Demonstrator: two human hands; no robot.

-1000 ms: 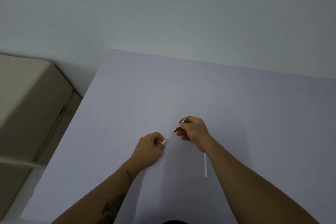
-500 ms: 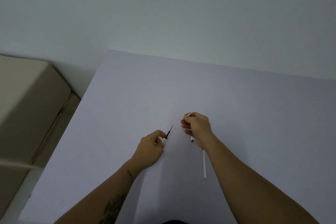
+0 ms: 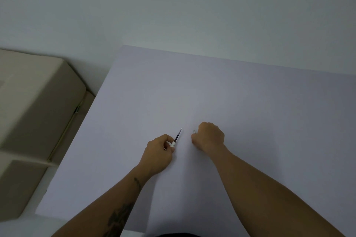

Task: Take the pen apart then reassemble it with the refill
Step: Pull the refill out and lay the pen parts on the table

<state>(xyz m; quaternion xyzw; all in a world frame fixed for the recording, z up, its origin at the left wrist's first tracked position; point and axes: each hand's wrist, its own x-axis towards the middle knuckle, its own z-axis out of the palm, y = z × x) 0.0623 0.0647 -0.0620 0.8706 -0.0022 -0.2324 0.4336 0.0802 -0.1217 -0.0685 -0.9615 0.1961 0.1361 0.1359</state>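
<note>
Both hands rest low on a pale lavender-grey table (image 3: 250, 102), close together but apart, with a strip of bare surface between them.

The left hand (image 3: 159, 153) is curled, thumb and forefinger pinched on a short white pen piece (image 3: 172, 143). From that white piece a thin dark refill (image 3: 178, 135) sticks out, angled up and to the right, away from the person, its fine tip in the air just above the table. The hand's heel sits on the tabletop.

The right hand (image 3: 209, 137) is closed into a loose fist, knuckles up, back of the hand toward the camera. A small pale sliver of a pen part (image 3: 194, 131) pokes out at the left edge of the fist, beside the thumb; it is too small and too hidden by the fingers to tell which part of the pen it is. The fist is wrapped around it.

The two pen pieces are separate, the refill tip pointing toward the gap between the hands.

The left forearm carries a dark tattoo (image 3: 120, 217) near the bottom of the view. To the left of the table stands a beige cushioned seat (image 3: 34, 106), against a plain light wall (image 3: 173, 5).
</note>
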